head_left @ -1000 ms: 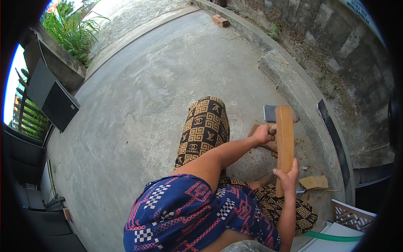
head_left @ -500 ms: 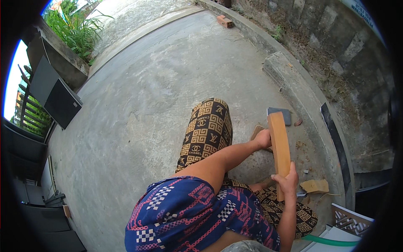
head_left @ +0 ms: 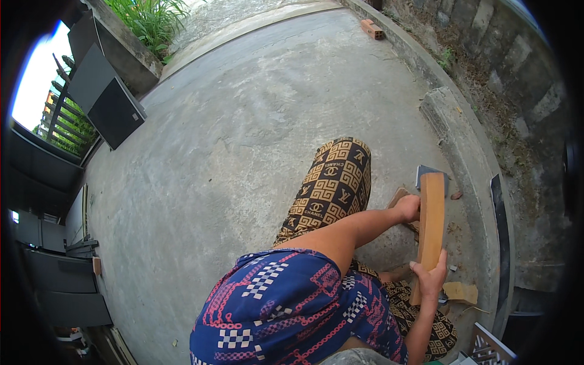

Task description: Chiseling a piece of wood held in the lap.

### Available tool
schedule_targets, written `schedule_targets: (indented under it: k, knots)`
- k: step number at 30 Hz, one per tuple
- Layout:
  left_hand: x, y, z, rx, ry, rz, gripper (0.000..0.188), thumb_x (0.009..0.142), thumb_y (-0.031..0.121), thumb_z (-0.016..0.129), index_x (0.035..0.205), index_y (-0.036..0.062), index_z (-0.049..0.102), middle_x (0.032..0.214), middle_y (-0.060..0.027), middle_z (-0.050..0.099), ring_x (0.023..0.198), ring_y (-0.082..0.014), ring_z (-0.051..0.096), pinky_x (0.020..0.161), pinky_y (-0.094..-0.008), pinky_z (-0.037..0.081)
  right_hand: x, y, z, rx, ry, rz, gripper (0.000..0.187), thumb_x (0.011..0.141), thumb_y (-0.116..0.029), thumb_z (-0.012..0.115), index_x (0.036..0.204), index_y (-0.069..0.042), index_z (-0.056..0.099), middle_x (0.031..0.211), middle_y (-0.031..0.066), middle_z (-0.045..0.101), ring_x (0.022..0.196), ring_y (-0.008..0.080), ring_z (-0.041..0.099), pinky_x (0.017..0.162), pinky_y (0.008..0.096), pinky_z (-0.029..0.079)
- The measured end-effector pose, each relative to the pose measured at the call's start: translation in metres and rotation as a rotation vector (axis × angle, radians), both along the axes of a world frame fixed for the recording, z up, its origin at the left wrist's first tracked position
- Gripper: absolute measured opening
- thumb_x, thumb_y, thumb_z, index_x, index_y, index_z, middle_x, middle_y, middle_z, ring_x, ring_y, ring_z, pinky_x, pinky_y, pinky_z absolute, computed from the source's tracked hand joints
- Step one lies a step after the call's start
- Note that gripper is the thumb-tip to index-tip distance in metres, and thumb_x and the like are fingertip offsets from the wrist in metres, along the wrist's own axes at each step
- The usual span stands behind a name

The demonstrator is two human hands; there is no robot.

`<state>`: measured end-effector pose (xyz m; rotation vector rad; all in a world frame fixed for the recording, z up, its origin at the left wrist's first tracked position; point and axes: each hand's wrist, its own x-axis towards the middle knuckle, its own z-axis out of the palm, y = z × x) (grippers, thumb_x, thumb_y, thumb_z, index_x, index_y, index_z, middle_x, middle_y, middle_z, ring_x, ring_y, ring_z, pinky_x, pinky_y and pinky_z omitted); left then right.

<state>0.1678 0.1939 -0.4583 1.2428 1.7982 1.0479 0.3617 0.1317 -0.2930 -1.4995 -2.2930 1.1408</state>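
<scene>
A long, slightly curved wooden piece [head_left: 431, 222], light brown, is held tilted in front of me on the right side. My left hand [head_left: 408, 208] is closed at its left edge, toward the far end; most of those fingers are hidden. Nearer to me, my right hand [head_left: 431, 280] grips the lower part, thumb on the left side and fingers wrapped round the right edge. Behind the wood's far end a flat grey block [head_left: 444, 175] lies on the concrete. A shorter yellowish wood offcut [head_left: 460, 292] rests beside my right hand.
A low concrete kerb [head_left: 453, 121] curves along the right, with a dark strip [head_left: 500, 231] near it. A red brick [head_left: 371, 29] sits at the far end. My raised knee [head_left: 334, 176] is left of the wood. Dark panels [head_left: 112, 109] lean at the left.
The whole view has turned, so the floor and objects sit further right. Both hands keep their grip on the wooden piece, with little change in its pose.
</scene>
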Motion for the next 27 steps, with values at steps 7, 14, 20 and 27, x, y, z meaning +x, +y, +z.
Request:
schedule_targets:
  k: [7, 14, 20, 27]
  knots:
    - [-0.007, -0.006, 0.023, -0.032, -0.029, -0.065, 0.036, 0.062, 0.021, 0.078, 0.093, 0.0078, 0.067, 0.096, -0.0187, 0.068, 0.096, -0.0363, 0.064, 0.082, -0.0439, 0.051, 0.009, 0.002, -0.01, 0.103, 0.33, -0.125, 0.062, 0.063, -0.016, 0.072, 0.116, 0.0, 0.044, 0.094, 0.0156, 0.057, 0.085, 0.0274, 0.059, 0.078, 0.0363, 0.048]
    - [0.0, -0.001, -0.002, -0.021, 0.005, -0.129, 0.034, 0.063, 0.023, 0.078, 0.091, 0.006, 0.068, 0.095, -0.0193, 0.068, 0.095, -0.0356, 0.064, 0.082, -0.0438, 0.051, 0.015, 0.014, -0.024, -0.089, 0.129, -0.081, 0.057, 0.06, -0.014, 0.073, 0.107, -0.001, 0.043, 0.09, 0.0192, 0.058, 0.083, 0.0366, 0.06, 0.078, 0.0426, 0.047]
    - [0.001, 0.006, 0.001, 0.006, -0.059, -0.106, 0.04, 0.065, 0.025, 0.078, 0.098, 0.0052, 0.069, 0.099, -0.0216, 0.067, 0.096, -0.038, 0.064, 0.083, -0.0451, 0.05, 0.023, 0.017, -0.039, 0.006, 0.081, -0.047, 0.058, 0.059, -0.014, 0.073, 0.107, 0.0, 0.042, 0.089, 0.0188, 0.058, 0.082, 0.0335, 0.059, 0.075, 0.0402, 0.048]
    - [0.0, 0.01, -0.003, -0.001, -0.105, -0.106, 0.041, 0.064, 0.023, 0.079, 0.099, 0.0049, 0.068, 0.097, -0.0225, 0.067, 0.095, -0.0379, 0.064, 0.082, -0.0437, 0.051, 0.014, 0.014, -0.025, -0.199, 0.219, -0.133, 0.058, 0.059, -0.014, 0.075, 0.107, -0.001, 0.045, 0.094, 0.0126, 0.056, 0.087, 0.0227, 0.056, 0.078, 0.0359, 0.047]
